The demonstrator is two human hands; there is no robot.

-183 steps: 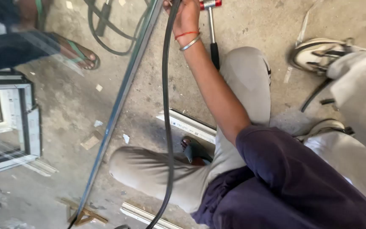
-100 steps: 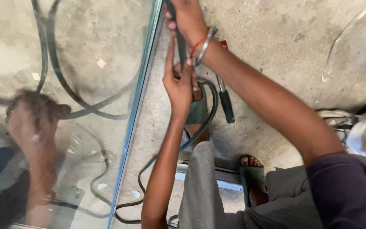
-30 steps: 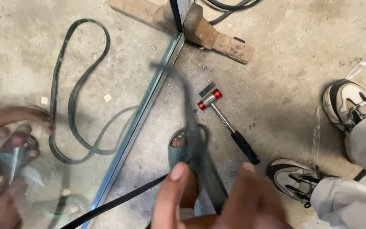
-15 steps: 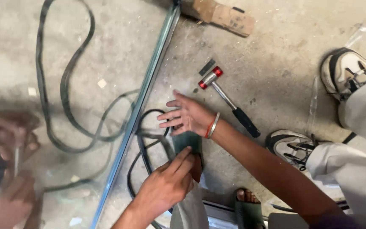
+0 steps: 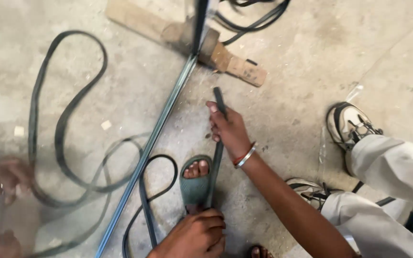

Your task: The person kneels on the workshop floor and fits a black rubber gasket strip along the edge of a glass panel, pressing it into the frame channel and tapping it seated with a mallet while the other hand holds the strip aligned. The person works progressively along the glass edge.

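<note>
**Rubber gasket strip pulled taut between both hands beside the glass edge**

Rubber gasket strip point(image 5: 217, 157) runs straight from the left hand point(image 5: 194, 235) at the bottom of frame up to the right hand point(image 5: 229, 129); free end pokes out just past the right fingertips, pointing at the wooden block point(image 5: 225, 57); the rest of the strip loops back on the concrete floor point(image 5: 292, 95) and curls off left behind the glass.

Right hand: closed around the strip near its tip, fingers wrapped, metal bangle at the wrist; left hand: fist closed on the same strip lower down, knuckles up; span between them looks taut, passing over a foot in a green sandal point(image 5: 194, 184).

Metal-edged glass pane point(image 5: 161, 124) stands on edge, running diagonally, its far end seated in the wooden block; strip is near that edge but apart from it, not yet touching; reflections of hands show in the glass at left.

Another person's legs in light trousers and white sneakers point(image 5: 352, 125) stand at right, well apart from the work.

Step in hand, by my read: straightening and tensioning a length of gasket ahead of seating it along the pane edge; early stage, nothing pressed in yet.

Next move likely calls for: bring the free end to the frame channel, align it square, keep tension so it doesn't kink; watch the pane, it's only propped in the block.
</note>
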